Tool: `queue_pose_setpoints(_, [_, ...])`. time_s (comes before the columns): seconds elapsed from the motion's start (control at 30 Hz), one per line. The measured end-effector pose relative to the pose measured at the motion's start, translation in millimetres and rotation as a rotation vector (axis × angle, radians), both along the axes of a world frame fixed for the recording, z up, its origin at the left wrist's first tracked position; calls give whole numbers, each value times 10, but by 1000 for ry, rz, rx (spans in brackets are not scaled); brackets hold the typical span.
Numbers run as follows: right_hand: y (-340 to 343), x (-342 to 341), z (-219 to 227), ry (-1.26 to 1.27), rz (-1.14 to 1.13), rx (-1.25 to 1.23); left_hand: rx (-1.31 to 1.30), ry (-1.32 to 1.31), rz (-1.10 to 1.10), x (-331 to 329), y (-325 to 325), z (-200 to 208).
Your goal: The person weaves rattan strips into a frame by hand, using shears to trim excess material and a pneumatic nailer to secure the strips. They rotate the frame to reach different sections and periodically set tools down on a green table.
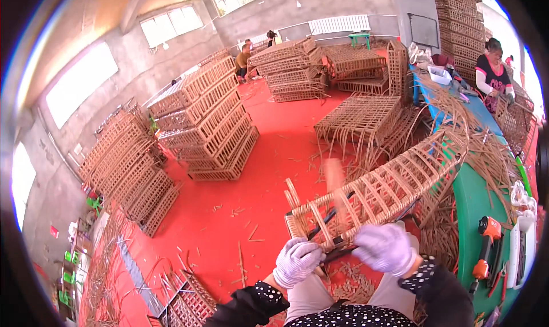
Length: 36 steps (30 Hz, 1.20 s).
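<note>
A curved rattan panel (372, 195) with evenly spaced slats reaches from my lap toward the green-topped table at right. Its near end rests between my knees. My left hand (298, 262), in a pale knitted glove, is closed on the near left corner of the panel. On the near edge's other side is my right hand (386, 249), gloved too and blurred by motion; its fingers look curled, but what they hold is hidden. A dark bar (338, 255) shows between the hands. One upright rattan strip (336, 192) is smeared by motion above the panel.
Stacked rattan frames (200, 121) stand at left and further back. At right a green table (480, 195) carries an orange-and-black power tool (488, 241), pliers (498, 284) and loose strips. Scraps litter the red floor (269, 155). A person (494, 78) works across the blue table.
</note>
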State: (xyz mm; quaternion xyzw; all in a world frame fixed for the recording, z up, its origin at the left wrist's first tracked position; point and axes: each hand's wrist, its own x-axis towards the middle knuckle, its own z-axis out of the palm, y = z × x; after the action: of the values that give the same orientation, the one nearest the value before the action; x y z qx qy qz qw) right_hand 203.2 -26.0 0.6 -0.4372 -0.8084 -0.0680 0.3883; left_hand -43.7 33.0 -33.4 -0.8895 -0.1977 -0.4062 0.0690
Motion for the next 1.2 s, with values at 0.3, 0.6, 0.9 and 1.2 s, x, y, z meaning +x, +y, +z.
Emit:
queue_pose_setpoints(0.3, [-1233,3114,-955,6,-1375,-179,2,-108,16,56,-24,43])
queue_pose_setpoints(0.6, [-2038,4005,-1330,26,-1539,-461,-239,4,80,34,71,-191])
queue_pose_setpoints(0.9, [-1748,3358,-606,767,-1580,-882,-110,-61,56,184,103,-176])
queue_pose_setpoints(1.2, [-2018,3736,-1383,178,-1587,-823,-189,-185,70,158,86,-130])
